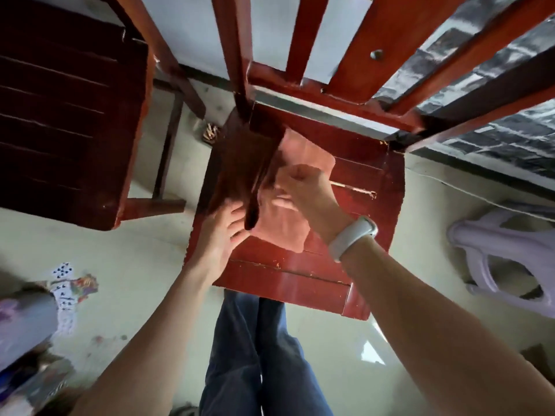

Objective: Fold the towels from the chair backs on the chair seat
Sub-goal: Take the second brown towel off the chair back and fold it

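A dark brown towel (243, 163) lies folded on the left part of the red wooden chair seat (360, 181). Beside it and partly under it lies a salmon-pink towel (303, 154). My left hand (222, 229) holds the near edge of the brown towel, fingers curled under a hanging fold. My right hand (303, 190), with a white wristband, pinches the pink towel near its middle and lifts a fold. The chair back (300, 40) with its red slats rises beyond the seat and carries no towel in view.
A second dark red chair (69, 109) stands at the left. A pale plastic stool (504, 253) lies on the floor at the right. Playing cards (64, 283) and papers are scattered at the lower left. My legs in blue jeans (258, 355) stand before the seat.
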